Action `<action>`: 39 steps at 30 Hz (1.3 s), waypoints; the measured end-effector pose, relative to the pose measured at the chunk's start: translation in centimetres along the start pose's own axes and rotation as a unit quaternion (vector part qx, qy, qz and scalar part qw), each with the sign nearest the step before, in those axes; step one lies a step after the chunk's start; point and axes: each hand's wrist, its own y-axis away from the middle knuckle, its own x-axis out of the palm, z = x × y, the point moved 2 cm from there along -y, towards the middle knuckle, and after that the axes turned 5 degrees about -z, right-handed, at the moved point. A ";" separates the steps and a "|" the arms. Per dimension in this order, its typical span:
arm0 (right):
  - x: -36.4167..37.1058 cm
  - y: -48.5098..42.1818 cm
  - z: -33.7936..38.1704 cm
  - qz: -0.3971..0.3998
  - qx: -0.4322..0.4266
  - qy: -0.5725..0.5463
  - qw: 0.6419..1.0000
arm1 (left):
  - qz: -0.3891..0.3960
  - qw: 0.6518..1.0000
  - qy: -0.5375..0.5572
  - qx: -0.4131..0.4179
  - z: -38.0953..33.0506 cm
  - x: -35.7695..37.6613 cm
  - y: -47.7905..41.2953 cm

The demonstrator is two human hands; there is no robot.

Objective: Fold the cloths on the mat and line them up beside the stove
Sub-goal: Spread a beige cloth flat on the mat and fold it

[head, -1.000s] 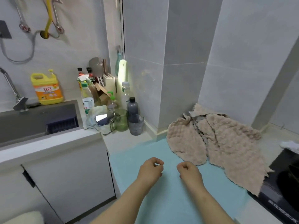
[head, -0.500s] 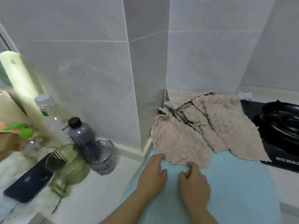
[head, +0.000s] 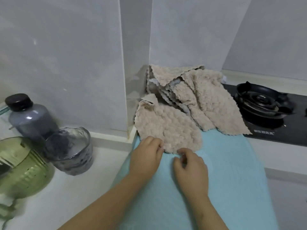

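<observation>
The nearest cloth [head: 167, 128] lies flat on the far left end of the mat [head: 232, 171], in front of the pile of cloths [head: 207, 100] next to the stove [head: 264, 107]. On the left hand [head: 146, 156], the fingers [head: 156, 142] are curled and pinch the cloth's near hem. On the right hand [head: 191, 168], the curled fingertips touch the same hem; a grasp cannot be confirmed.

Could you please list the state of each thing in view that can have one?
nearest cloth, unfolded, flat on the mat, near edge pinched
other cloths, unfolded, heaped together
left hand, pinching the nearest cloth
right hand, pinching the nearest cloth
dark bottle, upright, capped
stove, no flame visible
</observation>
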 end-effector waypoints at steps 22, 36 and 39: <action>-1.9 5.0 -0.5 -0.041 -0.001 -0.173 0.984 | -0.071 0.986 0.152 0.011 -0.4 -6.5 8.0; -0.9 3.3 -0.8 0.026 -0.009 -0.019 0.999 | -0.006 0.999 -0.020 -0.025 0.7 -4.7 5.4; -2.3 2.0 -0.5 0.063 0.024 -0.065 0.996 | 0.027 1.000 0.008 -0.006 0.3 -4.7 4.7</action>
